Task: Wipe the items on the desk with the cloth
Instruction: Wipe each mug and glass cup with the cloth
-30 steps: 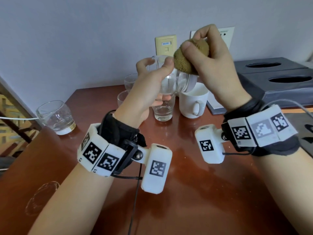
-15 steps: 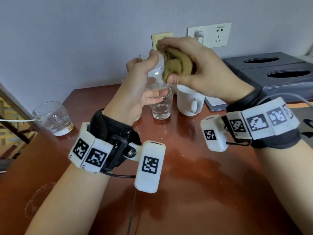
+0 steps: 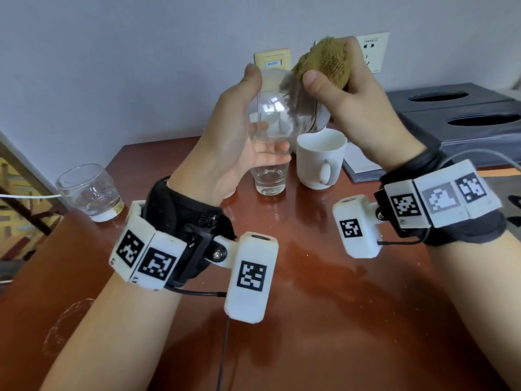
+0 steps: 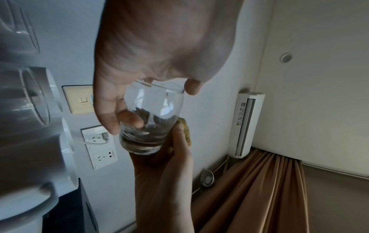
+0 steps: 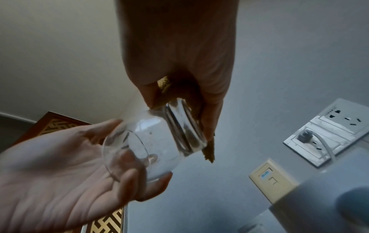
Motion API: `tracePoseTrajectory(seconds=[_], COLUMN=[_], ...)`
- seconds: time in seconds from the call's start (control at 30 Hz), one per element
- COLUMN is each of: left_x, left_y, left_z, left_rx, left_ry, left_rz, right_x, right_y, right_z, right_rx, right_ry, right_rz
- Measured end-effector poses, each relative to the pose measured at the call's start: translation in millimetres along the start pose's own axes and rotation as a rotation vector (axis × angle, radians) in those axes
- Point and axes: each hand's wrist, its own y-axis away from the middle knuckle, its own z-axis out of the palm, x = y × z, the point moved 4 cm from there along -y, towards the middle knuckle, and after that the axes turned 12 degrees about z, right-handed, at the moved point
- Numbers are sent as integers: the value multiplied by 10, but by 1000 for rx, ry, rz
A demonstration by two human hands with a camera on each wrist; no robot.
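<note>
A mug (image 3: 320, 162) stands right of a glass (image 3: 269, 177) on the desk (image 3: 324, 292).

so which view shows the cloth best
The head view: the cloth shows as a bunched olive wad gripped in the right hand against the held glass. The left and right wrist views show only slivers of it behind fingers and glass.

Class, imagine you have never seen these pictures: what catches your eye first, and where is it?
First, the clear glass held tilted above the desk in the left hand, while the right hand presses an olive cloth against its base end. Next, the white mug standing just beneath.
</note>
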Motion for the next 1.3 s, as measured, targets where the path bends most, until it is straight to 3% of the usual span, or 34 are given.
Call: tracePoseTrajectory(seconds=[0.2, 0.3, 0.47, 0.53, 0.7, 0.77, 0.93, 1.0, 1.17, 1.3], left_x=[-16, -22, -51, -60, -87, -70, -13, -24, -76, -107], left_y=[-39, -52, -77, -77, -46, -46, -89, -94, -53, -29], left_z=[-35, -53, -94, -79, 30, 23, -131, -155, -42, -5], left_rx=[82, 115, 170, 155, 139, 144, 206, 211, 185, 187], left_ry=[-44, -27, 48, -8, -92, -89, 52, 108, 55, -31], left_rz=[-2, -6, -3, -10, 7, 9, -3, -17, -26, -42], right_x=[-68, -144, -190, -159, 17, 19, -170, -187, -182, -105], right_y=[61, 120, 197, 152, -6, -4, 170, 207, 183, 76], right_z=[81, 157, 314, 270, 17, 22, 294, 390, 344, 189], right_rx=[39, 68, -37, -30, 140, 107, -98, -94, 119, 155], right_ry=[90, 289, 536, 448, 172, 182, 450, 507, 386, 257], right_rz=[-91, -231, -382, -311, 62, 35, -353, -406, -279, -89])
